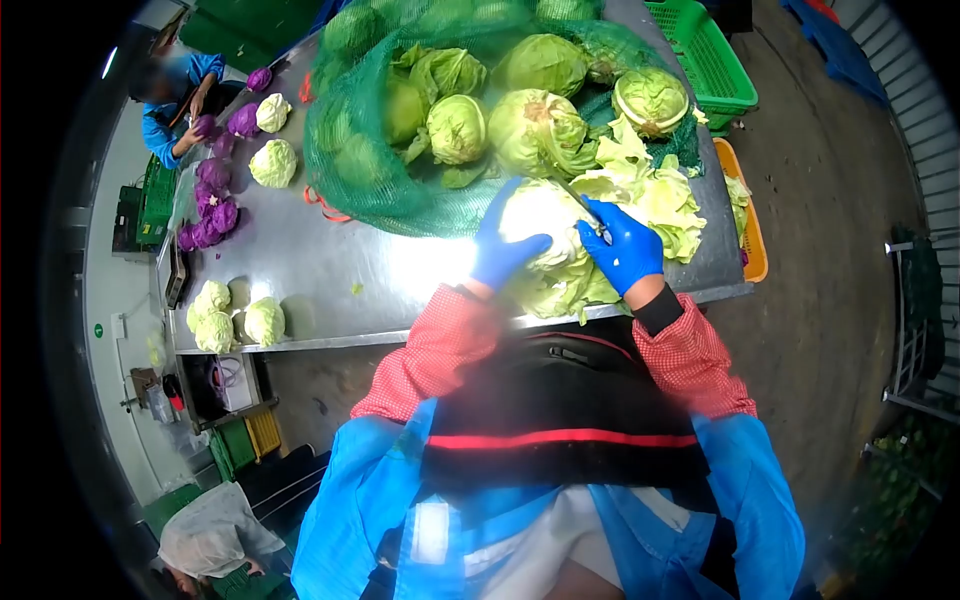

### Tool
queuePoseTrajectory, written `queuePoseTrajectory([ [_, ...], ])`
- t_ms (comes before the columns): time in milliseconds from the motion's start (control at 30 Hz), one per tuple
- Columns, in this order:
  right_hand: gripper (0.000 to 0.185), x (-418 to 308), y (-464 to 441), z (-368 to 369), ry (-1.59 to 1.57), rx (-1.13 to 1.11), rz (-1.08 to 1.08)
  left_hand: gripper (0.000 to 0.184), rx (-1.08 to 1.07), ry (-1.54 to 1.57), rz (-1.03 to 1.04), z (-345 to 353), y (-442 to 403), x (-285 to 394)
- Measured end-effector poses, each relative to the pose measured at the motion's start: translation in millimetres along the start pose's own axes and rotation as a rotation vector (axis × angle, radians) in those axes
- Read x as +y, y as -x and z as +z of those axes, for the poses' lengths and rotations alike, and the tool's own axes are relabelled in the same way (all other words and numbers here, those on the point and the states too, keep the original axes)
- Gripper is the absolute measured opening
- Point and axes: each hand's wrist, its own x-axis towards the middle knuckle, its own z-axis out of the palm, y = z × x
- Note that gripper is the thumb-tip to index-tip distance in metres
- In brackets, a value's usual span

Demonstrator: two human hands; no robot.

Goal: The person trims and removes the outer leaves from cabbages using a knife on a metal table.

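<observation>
Left of our left hand [505, 245], we have a broad stretch of bare table [350, 275] reaching to the pale cabbages [265, 321] near the corner. Ahead, the bulging net sack [345, 160] bars our way. Right of our right hand [625, 245], heaped leaves [665, 205] leave us a narrow strip along the near edge.

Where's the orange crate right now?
In the head view, the orange crate is on the right, just beyond the metal table, nearer the person than the green crate.
</observation>
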Motion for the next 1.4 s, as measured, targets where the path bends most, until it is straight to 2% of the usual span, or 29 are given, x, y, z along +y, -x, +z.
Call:
queuePoseTrajectory([
  [33, 0.028, -2.1, 2.6, -1.2, 0.038, 0.137, -0.126, 0.081, 0.02, 0.101, -0.046, -2.1, 0.6, -3.7],
  [100, 0.028, 1.6, 5.7, -8.1, -0.007, 0.187, -0.068, 0.076, 0.055, 0.299, -0.135, -7.1, -0.7, -8.8],
  [133, 0.028, 6.4, 6.1, -12.8, -0.028, 0.212, -0.039, 0.074, 0.043, 0.511, -0.265, -9.5, 0.1, -5.8],
  [167, 0.027, 17.1, 5.0, -11.3, -0.099, 0.21, 0.079, 0.073, 0.031, 0.725, -0.395, -12.4, 3.0, -1.3],
  [200, 0.026, 27.6, 2.7, -11.8, -0.107, 0.243, 0.073, 0.072, 0.017, 0.939, -0.527, -12.1, 6.1, 7.8],
  [233, 0.026, 41.5, -0.9, -7.5, -0.111, 0.281, 0.041, 0.072, 0.08, 0.962, -0.516, -3.9, 6.3, 19.2],
  [333, 0.027, 70.4, -12.1, 1.3, 0.006, 0.288, 0.068, 0.073, -0.002, 1.112, -0.408, -10.5, 2.1, 1.2],
  [400, 0.031, 78.1, -20.4, 0.2, 0.127, 0.257, 0.134, 0.074, -0.03, 0.658, -0.229, -5.6, 2.5, -7.6],
  [433, 0.044, 78.7, -26.4, -1.2, 0.191, 0.262, 0.082, 0.075, -0.03, 0.65, -0.23, -5.0, 3.5, -6.6],
  [467, 0.047, 77.3, -25.7, -3.7, 0.143, 0.176, 0.151, 0.076, -0.056, 0.704, -0.244, -5.0, 1.6, -4.2],
  [533, 0.054, 18.9, -26.1, -25.4, 0.045, -0.004, 0.293, 0.079, -0.138, 0.874, -0.294, -6.9, -1.9, -0.8],
  [567, 0.064, 19.3, -22.3, -17.7, -0.17, -0.036, 0.216, 0.08, -0.193, 0.989, -0.331, -9.7, -3.2, -0.5],
  [600, 0.069, 19.8, -20.5, -9.5, -0.709, -0.221, 0.304, 0.082, -0.253, 1.104, -0.368, -13.1, -6.1, 0.3],
  [667, 0.068, 40.1, -13.2, 2.3, -1.187, -0.602, 0.491, 0.085, -0.369, 1.336, -0.44, -17.8, -9.5, 2.1],
  [700, 0.065, 38.7, -11.0, 5.3, -1.166, -0.54, 0.435, 0.088, -0.247, 1.578, -0.701, -15.2, -11.3, 21.5],
  [767, 0.06, 27.5, -6.5, 13.9, -1.118, -0.431, 0.318, 0.09, -0.261, 0.816, -0.72, -24.0, -5.1, 28.3],
  [800, 0.059, 19.9, -6.6, 18.2, -0.955, -0.371, 0.189, 0.091, -0.254, 0.434, -0.704, -31.0, -1.7, 30.2],
  [833, 0.058, 10.8, -2.9, 22.8, -0.796, -0.308, 0.07, 0.082, -0.258, 0.661, -0.807, -39.4, 5.7, 27.0],
  [933, 0.05, 12.5, 11.2, 32.8, -0.515, -0.391, 0.113, 0.078, -0.025, 0.122, -0.565, -42.2, 9.8, -0.3],
  [967, 0.047, 25.3, 16.2, 45.8, -0.477, -0.4, 0.155, 0.092, -0.014, 0.011, -0.449, -50.2, 5.8, -16.7],
  [1067, 0.039, 35.8, 24.9, 54.2, -0.264, -0.403, 0.185, 0.103, -0.174, -0.679, 0.009, -54.6, 11.0, -36.2],
  [1100, 0.039, 37.3, 24.6, 56.2, -0.171, -0.414, 0.178, 0.112, -0.185, -0.489, 0.021, -49.7, 10.2, -36.5],
  [1200, 0.038, 32.9, 26.2, 57.7, 0.022, -0.437, 0.175, 0.113, -0.015, -0.507, 0.006, -29.2, 19.3, -32.9],
  [1233, 0.037, 31.3, 23.6, 58.0, 0.055, -0.441, 0.166, 0.115, 0.03, -0.636, -0.001, -24.6, 19.6, -45.7],
  [1300, 0.033, 22.9, 16.8, 54.4, 0.143, -0.493, 0.16, 0.113, 0.111, -0.695, 0.008, -9.8, 19.2, -56.2],
  [1400, 0.025, 22.4, 23.4, 56.1, 0.094, -0.292, 0.051, 0.108, 0.183, -0.743, -0.033, -6.3, 12.3, -55.0],
])
